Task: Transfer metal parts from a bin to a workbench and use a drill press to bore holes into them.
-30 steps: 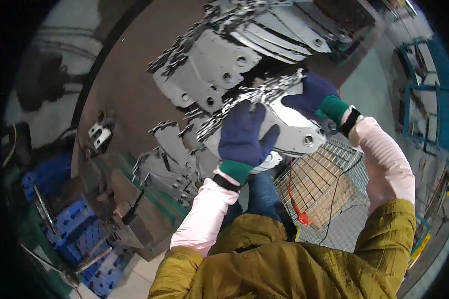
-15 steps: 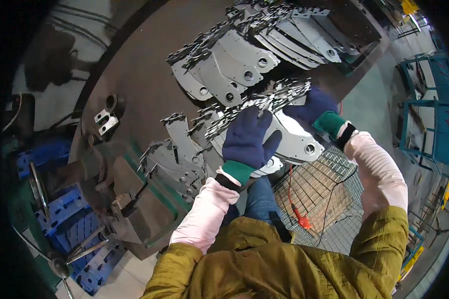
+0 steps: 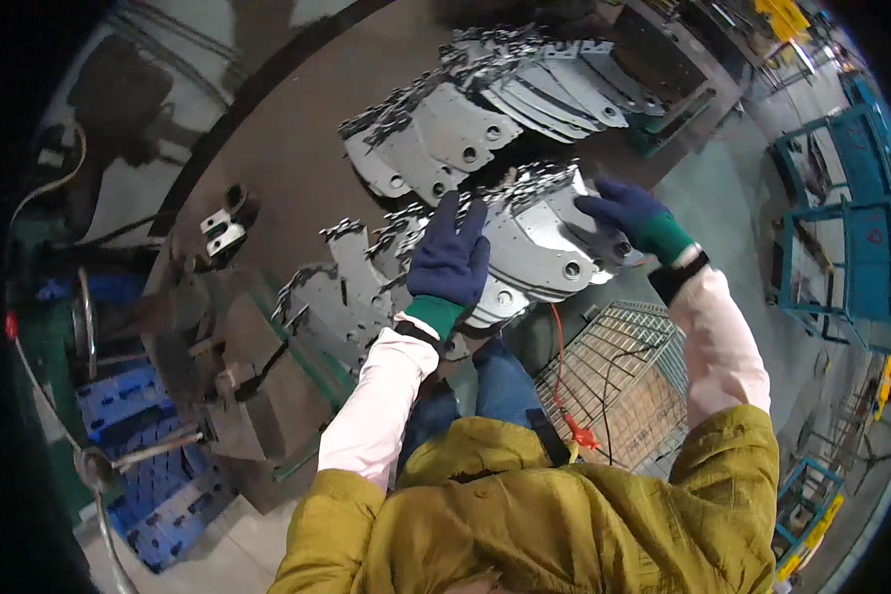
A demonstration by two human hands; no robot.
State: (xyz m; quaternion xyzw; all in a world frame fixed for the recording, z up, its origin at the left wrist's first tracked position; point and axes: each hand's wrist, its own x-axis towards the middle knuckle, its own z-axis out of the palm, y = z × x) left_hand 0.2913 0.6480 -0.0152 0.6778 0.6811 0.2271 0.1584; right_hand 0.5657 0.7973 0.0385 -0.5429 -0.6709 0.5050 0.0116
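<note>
A row of overlapping grey sheet-metal plates (image 3: 535, 259) with toothed far ends and round holes lies along the near edge of the brown table. My left hand (image 3: 449, 255), in a dark blue glove with a green cuff, rests flat on the left part of this row, fingers stretched. At the row's right end, my right hand (image 3: 628, 214), gloved alike, has its fingers closed at the edge of an outermost metal plate (image 3: 601, 236). That plate is darker and tilted against its neighbours. The right thumb's grip is partly hidden.
More plates (image 3: 455, 129) lie in overlapping rows farther back on the table (image 3: 297, 148). Smaller plates (image 3: 351, 282) sit left of my left hand, near a vise-like fixture (image 3: 257, 396). A wire basket (image 3: 619, 371) holding cardboard stands below the edge, with a red-plugged cable (image 3: 579, 431).
My left hand has shifted left along the plates, its fingers straighter. On the right, the end plate now stands apart from the others under my right hand. The whole view has turned slightly.
</note>
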